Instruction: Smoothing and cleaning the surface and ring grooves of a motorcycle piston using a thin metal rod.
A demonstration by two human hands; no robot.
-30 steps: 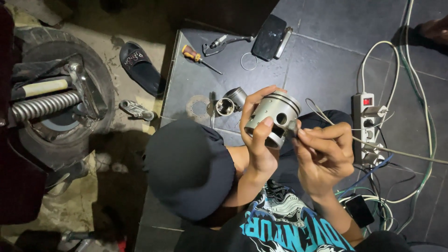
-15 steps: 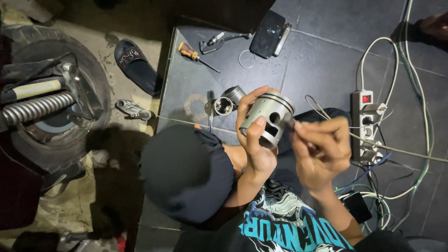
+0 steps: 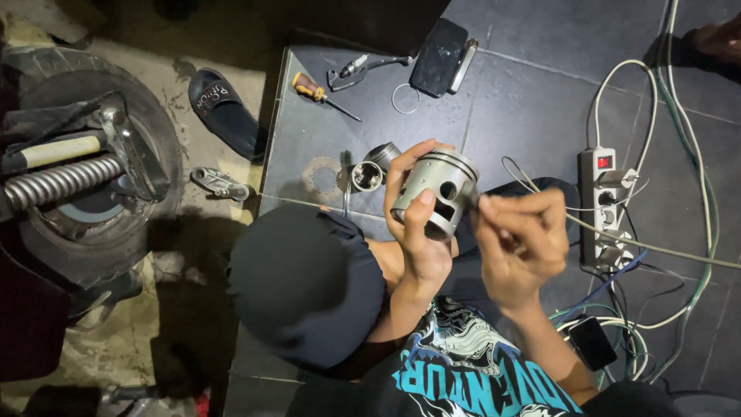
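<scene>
Hands were held together above a dark tiled floor [image 3: 532, 116], over the person's lap. The left hand [image 3: 417, 232] was closed around a grey metal piston [image 3: 436, 193], thumb across its near side and fingers curled over the far side, holding it tilted with its open end facing down and toward the person. A round hole showed in the piston's side wall. The right hand [image 3: 521, 239] sat just beside the piston on its right, fingers pinched together on something small at the piston's edge; what it held could not be told.

On the floor just left of the piston lay two short metal cylinders [image 3: 374, 166] and a flat round gasket [image 3: 320, 176]. Farther off were a screwdriver [image 3: 320, 94] with an orange handle, a thin wire ring [image 3: 404, 98], pliers [image 3: 367, 68] and a dark phone [image 3: 438, 58]. A white power strip [image 3: 603, 205] with a red switch lay to the right, among white and green cables [image 3: 695, 255]. A black sandal [image 3: 224, 112] rested at the floor's left edge, on bare ground, near a tyre [image 3: 147, 224] and a coiled spring [image 3: 54, 184]. A dark cap [image 3: 305, 286] covered the person's head.
</scene>
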